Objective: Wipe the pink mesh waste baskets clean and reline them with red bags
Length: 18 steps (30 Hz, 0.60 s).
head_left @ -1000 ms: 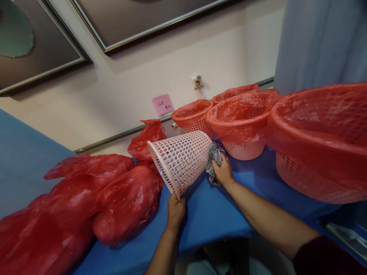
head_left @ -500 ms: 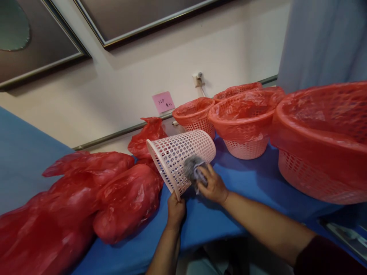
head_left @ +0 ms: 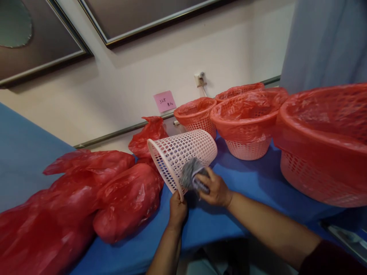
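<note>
A pale pink perforated plastic wastebasket (head_left: 183, 151) lies on its side over the blue-covered table (head_left: 212, 225), its wide mouth turned to the left. My left hand (head_left: 177, 209) is closed around the near edge of its rim. In my right hand (head_left: 216, 189) is a bunched grey cloth (head_left: 192, 173), pressed against the basket's near side close to the rim. The fingers of my right hand curl round the cloth.
Red plastic bags (head_left: 129, 202) are heaped at the left. Several baskets lined with red bags, among them a large one (head_left: 321, 164), stand at the right. A pink note (head_left: 164, 101) and a socket (head_left: 200, 79) are on the wall behind.
My right hand has slid the cloth slightly down and towards the rim along the basket's side. The left hand keeps its grip, and the basket has barely moved.
</note>
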Motion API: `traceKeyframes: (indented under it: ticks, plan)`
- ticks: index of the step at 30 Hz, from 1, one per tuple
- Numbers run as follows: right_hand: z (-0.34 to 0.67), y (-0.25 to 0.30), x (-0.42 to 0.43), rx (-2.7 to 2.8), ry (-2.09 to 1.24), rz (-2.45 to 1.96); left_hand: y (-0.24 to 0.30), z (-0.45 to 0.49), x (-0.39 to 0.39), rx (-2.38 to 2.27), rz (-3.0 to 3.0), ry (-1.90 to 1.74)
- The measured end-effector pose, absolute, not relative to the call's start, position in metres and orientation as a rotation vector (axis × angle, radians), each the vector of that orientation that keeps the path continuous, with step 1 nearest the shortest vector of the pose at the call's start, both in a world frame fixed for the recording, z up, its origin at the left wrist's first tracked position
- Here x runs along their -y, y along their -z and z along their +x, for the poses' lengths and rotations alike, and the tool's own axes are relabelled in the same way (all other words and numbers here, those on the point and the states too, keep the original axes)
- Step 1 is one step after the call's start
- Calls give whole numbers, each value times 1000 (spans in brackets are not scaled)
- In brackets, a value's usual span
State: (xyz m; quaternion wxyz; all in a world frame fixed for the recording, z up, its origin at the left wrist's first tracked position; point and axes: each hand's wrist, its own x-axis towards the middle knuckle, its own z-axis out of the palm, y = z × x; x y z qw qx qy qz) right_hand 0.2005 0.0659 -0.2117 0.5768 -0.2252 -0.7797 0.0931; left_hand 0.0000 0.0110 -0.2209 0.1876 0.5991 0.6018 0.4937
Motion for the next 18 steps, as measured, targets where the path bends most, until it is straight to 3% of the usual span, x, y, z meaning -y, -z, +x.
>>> traceKeyframes:
  ticks: [4,9,12,18]
  plan:
    - [194,207,-52,1869,-211,-339,218,4,-9,-1664,1717,-1395]
    - [211,216,-110,1338,-486,-1035,218,4,-8,-1726,1710,-1323]
    - [220,220,-135,1133,-618,-1208,218,5,-9,-1728,1710,-1291]
    - [214,212,-94,1512,-279,-827,204,15,-4,-1703,1735,-1168]
